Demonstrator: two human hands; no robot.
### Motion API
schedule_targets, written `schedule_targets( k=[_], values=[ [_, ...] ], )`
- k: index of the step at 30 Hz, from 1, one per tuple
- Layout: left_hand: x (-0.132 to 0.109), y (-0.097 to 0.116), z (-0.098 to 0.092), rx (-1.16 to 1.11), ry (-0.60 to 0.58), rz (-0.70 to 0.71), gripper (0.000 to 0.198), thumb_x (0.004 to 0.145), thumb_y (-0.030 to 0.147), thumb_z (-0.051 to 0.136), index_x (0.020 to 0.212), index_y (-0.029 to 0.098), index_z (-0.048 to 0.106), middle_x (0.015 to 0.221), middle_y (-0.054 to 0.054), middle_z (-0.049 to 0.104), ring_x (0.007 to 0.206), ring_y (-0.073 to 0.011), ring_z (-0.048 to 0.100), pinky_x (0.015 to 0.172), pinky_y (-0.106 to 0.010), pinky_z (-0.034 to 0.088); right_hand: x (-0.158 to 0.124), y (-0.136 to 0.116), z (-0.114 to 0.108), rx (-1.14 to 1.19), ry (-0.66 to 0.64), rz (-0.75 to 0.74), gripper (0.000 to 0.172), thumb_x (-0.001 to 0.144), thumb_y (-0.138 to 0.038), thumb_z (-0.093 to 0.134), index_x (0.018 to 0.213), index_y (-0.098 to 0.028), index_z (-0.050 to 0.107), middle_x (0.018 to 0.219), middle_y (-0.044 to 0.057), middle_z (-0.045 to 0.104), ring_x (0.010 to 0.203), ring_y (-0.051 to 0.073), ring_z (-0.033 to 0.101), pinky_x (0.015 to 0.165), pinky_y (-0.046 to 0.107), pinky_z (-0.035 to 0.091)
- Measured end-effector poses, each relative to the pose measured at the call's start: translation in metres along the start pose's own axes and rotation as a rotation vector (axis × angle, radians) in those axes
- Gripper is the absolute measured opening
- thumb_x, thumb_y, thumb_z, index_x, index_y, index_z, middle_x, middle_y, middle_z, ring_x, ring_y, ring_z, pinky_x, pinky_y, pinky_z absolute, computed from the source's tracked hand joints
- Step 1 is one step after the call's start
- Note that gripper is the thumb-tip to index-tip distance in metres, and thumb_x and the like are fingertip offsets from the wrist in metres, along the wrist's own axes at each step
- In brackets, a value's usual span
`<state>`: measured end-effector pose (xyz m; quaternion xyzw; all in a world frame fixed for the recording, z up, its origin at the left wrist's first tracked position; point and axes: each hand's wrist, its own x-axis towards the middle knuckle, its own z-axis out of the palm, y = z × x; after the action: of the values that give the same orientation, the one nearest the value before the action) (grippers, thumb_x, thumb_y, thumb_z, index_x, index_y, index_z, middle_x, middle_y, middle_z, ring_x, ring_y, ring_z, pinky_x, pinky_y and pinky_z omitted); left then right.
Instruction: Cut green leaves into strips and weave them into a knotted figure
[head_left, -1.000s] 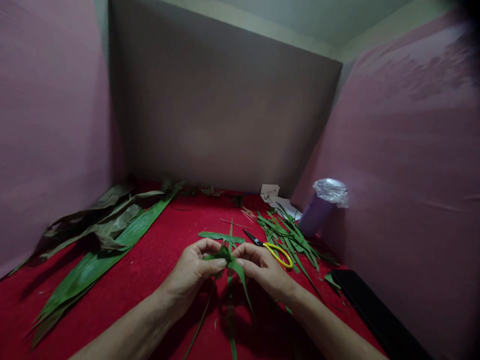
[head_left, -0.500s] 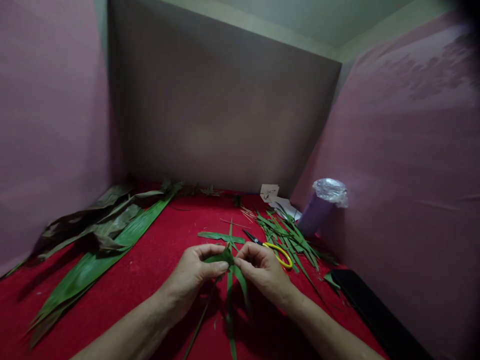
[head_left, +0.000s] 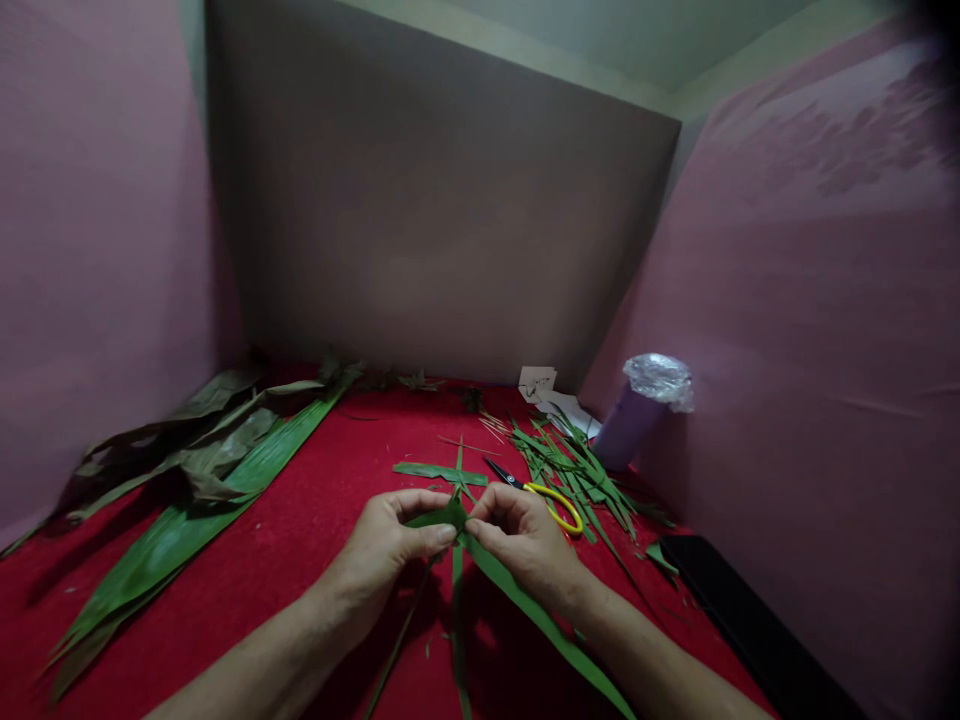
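Observation:
Near the middle of the red cloth, my left hand [head_left: 401,535] pinches a folded green leaf piece [head_left: 454,512] between thumb and fingers. My right hand [head_left: 517,535] is closed on the same piece from the right, thumb and index finger pressed together at its edge. From this piece a long green leaf strip [head_left: 551,628] runs down to the lower right, under my right wrist. A narrower strip [head_left: 459,640] and a thin stem [head_left: 399,640] extend toward the near edge. Just beyond my hands lies a flat cut strip [head_left: 431,471].
Yellow-handled scissors [head_left: 559,508] lie beyond my right hand, beside a pile of cut leaf strips [head_left: 574,470]. A purple container [head_left: 630,425] with plastic on top stands at the right. Large leaves [head_left: 202,520] lie left. A black flat object [head_left: 750,620] lies at right.
The leaf strip that hung short and curved below my fingers now stretches long toward the lower right. Both hands keep nearly the same place and hold.

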<state>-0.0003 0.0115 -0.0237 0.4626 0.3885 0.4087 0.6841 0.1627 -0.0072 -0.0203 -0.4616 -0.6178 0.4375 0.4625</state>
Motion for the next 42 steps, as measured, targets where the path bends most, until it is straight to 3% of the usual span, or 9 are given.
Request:
schedule_targets(
  k=[9,16,31,42],
  values=[
    [0.0010,-0.0053,-0.0019,-0.009,-0.017,-0.002,0.034,0.053,0.021,0.076,0.084,0.014,0.066,0.062,-0.002,0.066,0.051,-0.0121,0.055,0.051,-0.024,0.039,0.0013,0.0023,-0.0015,0.074,-0.035,0.059,0.015,0.063,-0.020,0.059,0.057,-0.017,0.045,0.049,-0.006,0.043,0.043,0.006,0.035,0.042,0.018,0.027],
    [0.0016,-0.0033,0.0000,-0.058,-0.066,0.018,0.029,0.052,0.020,0.078,0.079,0.012,0.068,0.063,-0.002,0.066,0.053,-0.0088,0.053,0.055,-0.021,0.039,0.0027,0.0030,-0.0023,0.105,-0.041,0.094,0.017,0.062,-0.023,0.059,0.055,-0.017,0.045,0.047,-0.007,0.043,0.042,0.005,0.034,0.041,0.018,0.027],
    [-0.0046,0.0010,0.0021,-0.156,-0.099,-0.086,0.033,0.056,0.015,0.075,0.087,0.012,0.064,0.070,-0.006,0.068,0.060,-0.0120,0.059,0.059,-0.024,0.043,0.0037,0.0022,-0.0041,0.085,-0.038,0.085,0.013,0.060,-0.019,0.056,0.054,-0.017,0.045,0.047,-0.007,0.043,0.042,0.005,0.034,0.042,0.018,0.027],
    [-0.0017,-0.0005,0.0039,-0.167,-0.037,-0.098,0.029,0.055,0.009,0.073,0.083,0.011,0.064,0.065,-0.004,0.068,0.056,-0.0101,0.059,0.059,-0.021,0.042,0.0003,0.0047,-0.0062,0.100,-0.082,0.090,0.010,0.062,-0.015,0.054,0.057,-0.017,0.045,0.045,-0.008,0.042,0.039,0.004,0.033,0.039,0.017,0.024]
  ],
)
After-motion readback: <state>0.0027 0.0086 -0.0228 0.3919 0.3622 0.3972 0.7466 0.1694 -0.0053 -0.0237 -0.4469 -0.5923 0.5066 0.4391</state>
